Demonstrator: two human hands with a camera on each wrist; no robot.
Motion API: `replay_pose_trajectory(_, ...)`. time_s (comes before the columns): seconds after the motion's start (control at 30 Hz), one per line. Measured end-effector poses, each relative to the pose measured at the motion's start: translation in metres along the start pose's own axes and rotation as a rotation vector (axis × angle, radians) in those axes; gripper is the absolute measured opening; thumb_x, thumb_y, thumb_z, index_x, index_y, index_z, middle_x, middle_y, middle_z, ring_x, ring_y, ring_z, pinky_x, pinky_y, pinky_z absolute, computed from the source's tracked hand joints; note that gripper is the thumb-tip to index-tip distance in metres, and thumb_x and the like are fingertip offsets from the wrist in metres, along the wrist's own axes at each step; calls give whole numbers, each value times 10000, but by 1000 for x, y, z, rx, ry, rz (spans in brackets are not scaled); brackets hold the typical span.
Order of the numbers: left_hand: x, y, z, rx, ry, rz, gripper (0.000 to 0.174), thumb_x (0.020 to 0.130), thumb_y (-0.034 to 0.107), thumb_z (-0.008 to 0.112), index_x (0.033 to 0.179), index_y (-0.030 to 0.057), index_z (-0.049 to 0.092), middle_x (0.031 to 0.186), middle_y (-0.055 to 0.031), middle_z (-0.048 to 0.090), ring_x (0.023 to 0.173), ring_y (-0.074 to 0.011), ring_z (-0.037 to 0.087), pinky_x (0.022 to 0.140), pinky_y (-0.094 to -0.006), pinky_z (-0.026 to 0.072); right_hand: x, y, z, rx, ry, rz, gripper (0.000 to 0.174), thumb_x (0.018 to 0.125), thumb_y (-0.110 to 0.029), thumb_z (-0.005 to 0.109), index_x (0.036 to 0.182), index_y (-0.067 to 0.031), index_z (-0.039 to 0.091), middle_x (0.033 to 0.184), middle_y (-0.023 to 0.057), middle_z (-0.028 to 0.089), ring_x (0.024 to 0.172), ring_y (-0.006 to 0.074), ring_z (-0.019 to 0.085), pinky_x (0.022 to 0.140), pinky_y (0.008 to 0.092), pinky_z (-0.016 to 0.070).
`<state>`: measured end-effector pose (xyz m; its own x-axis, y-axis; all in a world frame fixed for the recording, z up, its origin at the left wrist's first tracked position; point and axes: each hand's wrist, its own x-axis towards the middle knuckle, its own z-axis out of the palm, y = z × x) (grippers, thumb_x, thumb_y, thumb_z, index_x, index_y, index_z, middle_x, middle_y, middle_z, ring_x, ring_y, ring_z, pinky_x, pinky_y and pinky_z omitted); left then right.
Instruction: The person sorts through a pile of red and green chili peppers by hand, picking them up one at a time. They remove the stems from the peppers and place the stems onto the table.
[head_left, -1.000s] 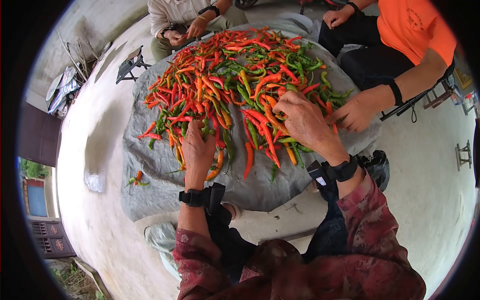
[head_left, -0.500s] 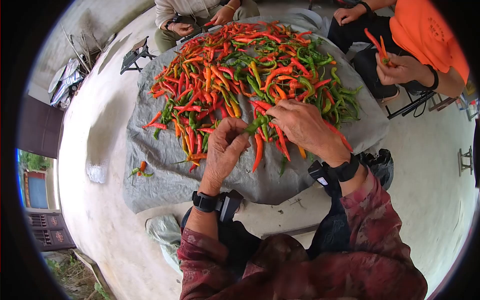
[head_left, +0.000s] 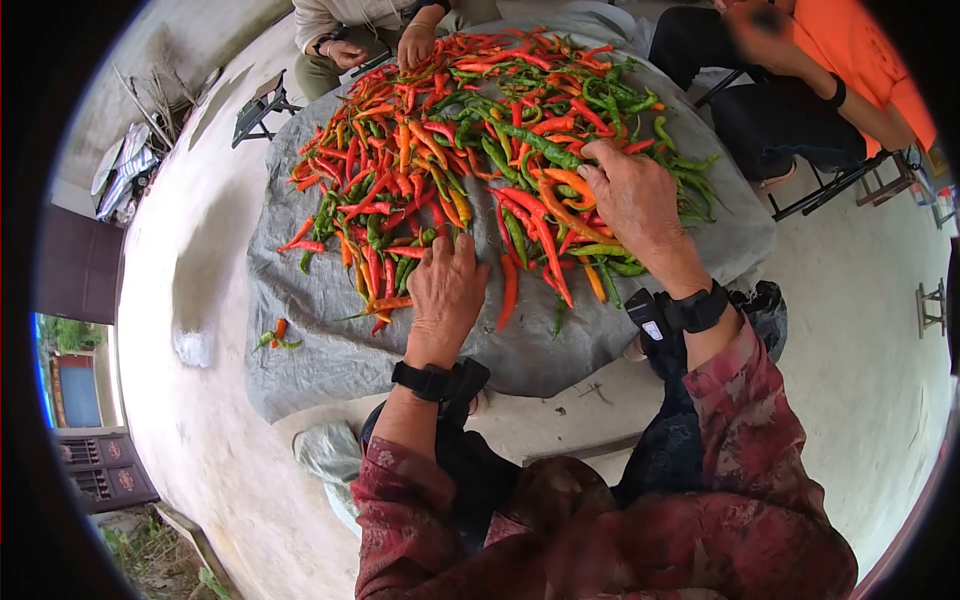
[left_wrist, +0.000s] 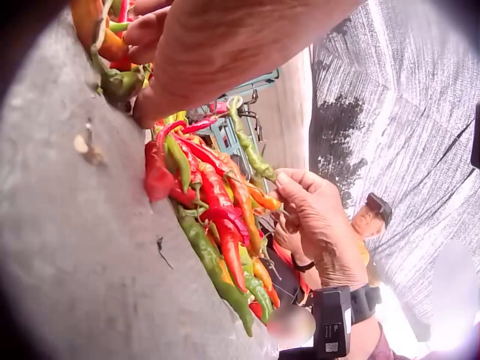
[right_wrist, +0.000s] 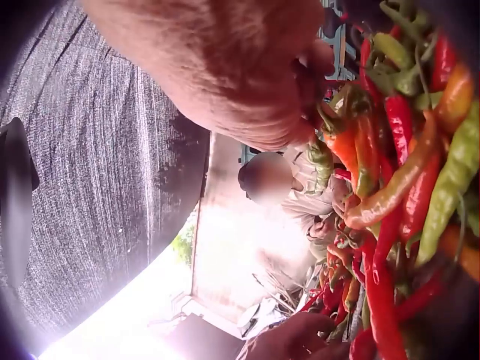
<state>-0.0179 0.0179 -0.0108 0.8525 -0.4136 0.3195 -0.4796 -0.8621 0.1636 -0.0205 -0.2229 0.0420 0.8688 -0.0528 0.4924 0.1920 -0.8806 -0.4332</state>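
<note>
My right hand pinches a long green pepper above the right part of the heap. The left wrist view shows that pepper hanging from the right thumb and fingertips. At the heap's near edge, my left hand reaches palm down with loosely bent fingers beside red and green peppers. In the left wrist view its thumb lies against or very close to a green pepper; contact is unclear. Red, orange and green peppers lie between the hands.
Grey cloth lies under the heap, with a few peppers apart at its left. One person's hand is at the far edge; another person in an orange top sits at the right. A folding stool stands at far left.
My hands, close together around a green pepper half a second ago, are now apart. My right hand moved right and up; the left lowered toward the heap. The far person's hand moved onto the heap.
</note>
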Motion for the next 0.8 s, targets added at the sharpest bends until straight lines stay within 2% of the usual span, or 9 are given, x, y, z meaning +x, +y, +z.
replay_pose_trajectory(0.1, 3, 4, 3, -39, -141, -65, 324, 740, 195, 683, 988, 64, 521, 770, -134, 629, 707, -346, 631, 603, -442, 494, 0, 9, -1, -58, -26, 11, 159, 849, -140, 615, 987, -62, 602, 754, 140, 641, 712, 323, 638, 620, 406, 503)
replay_pose_trajectory(0.17, 3, 4, 4, -41, -145, -72, 326, 743, 189, 674, 999, 62, 517, 754, -140, 633, 698, -354, 628, 596, -446, 488, -2, 15, 3, -46, 67, -96, 136, 830, -145, 622, 938, -67, 595, 851, 137, 646, 762, 321, 640, 641, 402, 520)
replay_pose_trajectory(0.33, 12, 3, -11, -230, -167, -211, 335, 766, 151, 657, 1043, 49, 499, 706, -134, 626, 640, -318, 624, 568, -410, 477, 0, 9, -11, 83, 82, -82, 113, 839, -118, 608, 934, -57, 608, 849, 125, 630, 759, 319, 631, 631, 394, 518)
replay_pose_trajectory(0.43, 17, -4, -16, -835, -20, -294, 316, 834, 105, 644, 1095, 29, 482, 695, -59, 595, 610, -116, 557, 568, -271, 457, 0, 4, -12, 154, 145, -133, 96, 840, -116, 612, 911, -51, 609, 821, 115, 624, 748, 315, 628, 625, 389, 515)
replay_pose_trajectory(0.47, 16, -4, -16, -832, -12, -298, 316, 834, 105, 644, 1095, 29, 482, 695, -59, 595, 610, -116, 557, 568, -271, 457, 0, -1, -11, 195, 186, -173, 93, 840, -122, 617, 897, -49, 607, 814, 112, 622, 745, 313, 627, 624, 386, 514)
replay_pose_trajectory(0.53, 17, 8, -21, -1335, -21, -434, 341, 873, 126, 627, 1158, 28, 467, 797, -46, 615, 680, -95, 567, 589, -244, 467, -2, -11, -7, 255, 166, -192, 112, 839, -139, 623, 904, -49, 607, 812, 112, 623, 744, 310, 627, 626, 383, 513)
replay_pose_trajectory(0.6, 15, 11, -19, -1382, -37, -392, 388, 895, 138, 614, 1223, 27, 438, 876, -43, 610, 730, -95, 575, 612, -232, 482, -10, -22, -3, 308, 144, -207, 132, 837, -156, 630, 911, -49, 607, 811, 112, 623, 743, 307, 627, 627, 380, 512)
replay_pose_trajectory(0.67, 12, 18, -19, -1601, -43, -445, 427, 890, 125, 620, 1249, 14, 417, 873, -44, 605, 746, -95, 584, 630, -240, 492, -16, -32, 5, 344, -200, -195, 216, 823, -191, 651, 982, -52, 601, 833, 118, 631, 769, 312, 629, 663, 391, 507)
replay_pose_trajectory(0.8, 6, 22, -12, -1707, -58, -525, 436, 885, 106, 626, 1252, 16, 410, 876, -45, 610, 761, -101, 603, 651, -231, 496, -23, -49, 13, 274, -382, -195, 284, 813, -186, 656, 1051, -50, 581, 845, 126, 639, 796, 322, 628, 698, 412, 498)
